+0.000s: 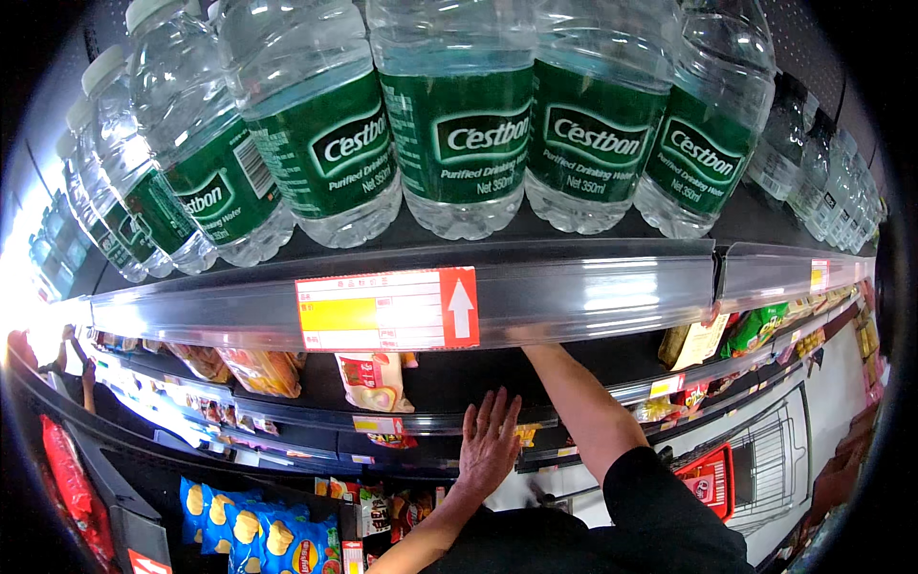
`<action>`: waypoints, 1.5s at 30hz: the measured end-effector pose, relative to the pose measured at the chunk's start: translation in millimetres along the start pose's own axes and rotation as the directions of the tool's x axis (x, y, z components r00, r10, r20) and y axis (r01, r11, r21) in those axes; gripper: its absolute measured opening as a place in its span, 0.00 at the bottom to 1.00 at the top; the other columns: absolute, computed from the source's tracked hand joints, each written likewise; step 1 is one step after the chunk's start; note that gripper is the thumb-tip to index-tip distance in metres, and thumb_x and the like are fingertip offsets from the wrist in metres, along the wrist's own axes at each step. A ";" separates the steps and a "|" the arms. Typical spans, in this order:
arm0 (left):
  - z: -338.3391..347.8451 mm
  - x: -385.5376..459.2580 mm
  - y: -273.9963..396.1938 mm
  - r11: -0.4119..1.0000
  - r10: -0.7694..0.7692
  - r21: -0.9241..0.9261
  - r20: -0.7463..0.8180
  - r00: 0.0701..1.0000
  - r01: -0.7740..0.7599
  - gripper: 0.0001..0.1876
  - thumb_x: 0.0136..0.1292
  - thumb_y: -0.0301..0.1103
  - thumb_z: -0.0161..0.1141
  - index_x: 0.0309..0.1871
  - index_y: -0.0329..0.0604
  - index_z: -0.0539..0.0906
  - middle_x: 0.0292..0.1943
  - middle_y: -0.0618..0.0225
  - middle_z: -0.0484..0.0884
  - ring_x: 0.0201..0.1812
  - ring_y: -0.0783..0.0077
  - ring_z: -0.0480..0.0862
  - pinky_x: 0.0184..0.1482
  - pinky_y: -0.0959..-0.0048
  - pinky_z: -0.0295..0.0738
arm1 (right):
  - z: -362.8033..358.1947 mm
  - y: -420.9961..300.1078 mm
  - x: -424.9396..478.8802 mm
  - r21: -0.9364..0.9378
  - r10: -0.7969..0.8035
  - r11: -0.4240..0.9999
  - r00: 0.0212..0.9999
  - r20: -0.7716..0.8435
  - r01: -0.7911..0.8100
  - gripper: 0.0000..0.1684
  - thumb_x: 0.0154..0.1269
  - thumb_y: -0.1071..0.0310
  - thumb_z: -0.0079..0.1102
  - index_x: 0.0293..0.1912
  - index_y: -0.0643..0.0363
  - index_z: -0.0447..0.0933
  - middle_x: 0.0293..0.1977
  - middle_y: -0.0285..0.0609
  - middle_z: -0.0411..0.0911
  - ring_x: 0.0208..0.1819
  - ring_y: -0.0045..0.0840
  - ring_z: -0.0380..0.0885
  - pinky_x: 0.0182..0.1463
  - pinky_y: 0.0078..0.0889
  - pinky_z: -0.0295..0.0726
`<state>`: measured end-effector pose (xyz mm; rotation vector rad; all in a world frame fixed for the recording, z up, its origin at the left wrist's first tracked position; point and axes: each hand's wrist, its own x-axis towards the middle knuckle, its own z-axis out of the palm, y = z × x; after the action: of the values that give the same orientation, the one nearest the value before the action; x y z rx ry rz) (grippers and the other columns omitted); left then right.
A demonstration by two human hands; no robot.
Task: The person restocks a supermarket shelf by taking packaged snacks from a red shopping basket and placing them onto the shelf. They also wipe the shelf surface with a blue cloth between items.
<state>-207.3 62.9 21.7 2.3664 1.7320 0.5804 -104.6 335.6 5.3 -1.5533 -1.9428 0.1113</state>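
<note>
My left hand [491,436] is raised at the edge of a lower shelf, fingers spread a little, with nothing in it. My right arm [574,402] reaches up under the upper shelf's front strip [595,290]. Only the wrist shows there; the right hand is hidden behind the strip. Left of my left hand, a cream and red snack bag [373,380] stands on the lower shelf [452,373]. Above both hands, clear Cestbon water bottles [459,136] with green labels stand in a row on the upper shelf.
A red, white and yellow price tag [386,310] sits in the strip. Packaged breads [262,369] stand at left. Blue Lay's chip bags [251,527] are at lower left. A wire cart [774,452] with a red basket [710,481] stands at lower right. Another person [79,373] is at far left.
</note>
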 end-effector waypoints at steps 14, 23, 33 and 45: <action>2.9 -1.4 -2.6 1.000 -0.006 -0.017 -0.014 1.000 0.006 0.45 0.69 0.42 0.66 0.86 0.51 0.56 0.86 0.55 0.53 0.86 0.53 0.52 0.84 0.45 0.42 | -23.2 14.5 20.6 0.013 0.067 0.998 0.998 -0.011 -0.067 0.21 0.67 0.64 0.68 0.56 0.63 0.80 0.48 0.52 0.87 0.52 0.45 0.85 0.61 0.49 0.82; 4.1 1.9 -3.1 1.000 0.016 -0.002 -0.011 1.000 -0.016 0.42 0.70 0.43 0.66 0.85 0.50 0.60 0.85 0.55 0.57 0.85 0.53 0.55 0.84 0.44 0.43 | 12.8 -33.0 -31.0 0.013 -0.115 0.993 0.992 0.042 0.115 0.21 0.67 0.64 0.68 0.56 0.63 0.80 0.48 0.52 0.87 0.52 0.46 0.85 0.61 0.50 0.82; 3.8 5.3 2.3 1.000 -0.003 0.030 -0.015 1.000 0.003 0.42 0.68 0.40 0.68 0.84 0.49 0.62 0.83 0.53 0.58 0.84 0.48 0.56 0.83 0.40 0.43 | -10.5 -18.3 -53.2 0.071 -0.203 0.978 0.974 0.099 0.197 0.20 0.68 0.63 0.67 0.55 0.63 0.81 0.47 0.53 0.87 0.51 0.46 0.85 0.60 0.50 0.82; 6.0 5.5 4.8 0.996 -0.054 0.074 -0.004 0.999 0.054 0.40 0.70 0.40 0.67 0.83 0.50 0.63 0.84 0.52 0.58 0.85 0.48 0.54 0.84 0.41 0.42 | -61.0 65.5 -33.9 0.027 -0.028 0.999 0.999 0.020 0.027 0.20 0.68 0.63 0.66 0.55 0.63 0.81 0.47 0.53 0.87 0.51 0.46 0.85 0.60 0.51 0.82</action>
<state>-199.3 67.2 19.2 2.3597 1.8425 0.5199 -14.0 305.3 10.3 -1.5135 -1.9702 0.1412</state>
